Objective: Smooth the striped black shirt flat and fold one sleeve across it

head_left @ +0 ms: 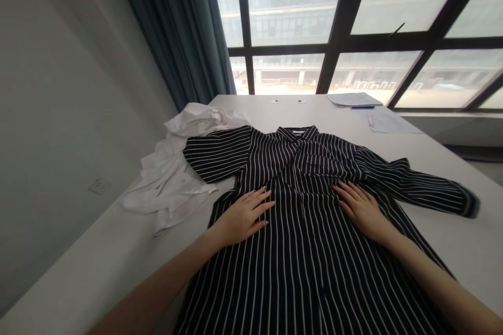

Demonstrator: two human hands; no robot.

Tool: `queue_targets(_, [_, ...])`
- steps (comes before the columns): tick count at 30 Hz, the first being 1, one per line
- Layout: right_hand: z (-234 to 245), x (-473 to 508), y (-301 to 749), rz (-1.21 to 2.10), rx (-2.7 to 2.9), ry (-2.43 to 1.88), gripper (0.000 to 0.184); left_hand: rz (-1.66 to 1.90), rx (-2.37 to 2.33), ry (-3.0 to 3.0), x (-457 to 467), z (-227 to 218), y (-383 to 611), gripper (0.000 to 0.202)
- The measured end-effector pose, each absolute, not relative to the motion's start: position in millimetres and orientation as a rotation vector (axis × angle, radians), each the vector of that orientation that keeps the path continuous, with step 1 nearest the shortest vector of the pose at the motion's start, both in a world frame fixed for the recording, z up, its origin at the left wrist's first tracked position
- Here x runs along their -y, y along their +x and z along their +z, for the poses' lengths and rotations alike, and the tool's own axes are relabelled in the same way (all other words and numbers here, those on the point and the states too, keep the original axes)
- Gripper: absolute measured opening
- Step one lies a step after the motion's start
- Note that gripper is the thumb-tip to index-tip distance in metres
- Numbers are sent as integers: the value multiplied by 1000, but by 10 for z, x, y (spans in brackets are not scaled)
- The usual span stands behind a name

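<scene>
A black shirt with white vertical stripes (302, 251) lies spread on a white table (94, 267), its collar at the far end and a long sleeve (416, 186) stretched out to the right. My left hand (243, 214) rests flat on the shirt's front with its fingers apart. My right hand (359, 209) lies on the shirt too, near the creased chest, fingers spread. Neither hand grips the cloth. The other sleeve (216, 154) lies to the left, partly over a crumpled white garment (168, 178).
Sheets of paper (349, 99) and a blue pen (362, 107) lie at the far right of the table, with another sheet (389, 123) nearer. A grey wall runs along the left side. Large dark-framed windows and a teal curtain (176, 26) stand behind the table.
</scene>
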State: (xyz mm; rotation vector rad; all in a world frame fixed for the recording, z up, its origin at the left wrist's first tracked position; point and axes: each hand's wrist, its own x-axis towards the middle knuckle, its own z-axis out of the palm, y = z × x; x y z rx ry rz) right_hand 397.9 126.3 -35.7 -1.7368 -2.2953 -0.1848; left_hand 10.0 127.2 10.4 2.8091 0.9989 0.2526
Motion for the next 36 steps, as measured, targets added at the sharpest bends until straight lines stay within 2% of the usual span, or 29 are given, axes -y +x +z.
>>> queue_targets(4, [-443,-1241,4065,-184,2325,-1814,52,155,-1100,2664,-1494,7,213,67])
queue_targets(7, [-456,-1179,4137,-173,2296,-1886,57,93,-1189,2586,-1589,-41,127,71])
queue_targets(10, [-438,-1109,4193,-198,2260,-1907,59,61,-1244,2598,-1578,-39,21,69])
queue_targets(13, [-324,-1074,4215,-267,2286,-1816,51,92,-1270,2701,-1487,3,-2,62])
queue_targets(16, [-114,-1148,4201,-333,2338,-1672,36,231,-1236,2802,-1438,103,68,44])
queue_targets(19, [54,-1348,4123,-370,2313,-1596,34,395,-1206,2880,-1543,227,180,30])
queue_targets(26, [-154,-1792,3886,-68,2360,-1649,42,332,-1379,2966,-2117,92,225,37])
queue_targets(31, [-357,-1843,3980,-82,2312,-1800,52,332,-1509,2827,-2446,-87,12,40])
queue_targets(36, [-368,-1825,4023,-96,2323,-1819,53,406,-1469,2698,-2504,-33,-38,37])
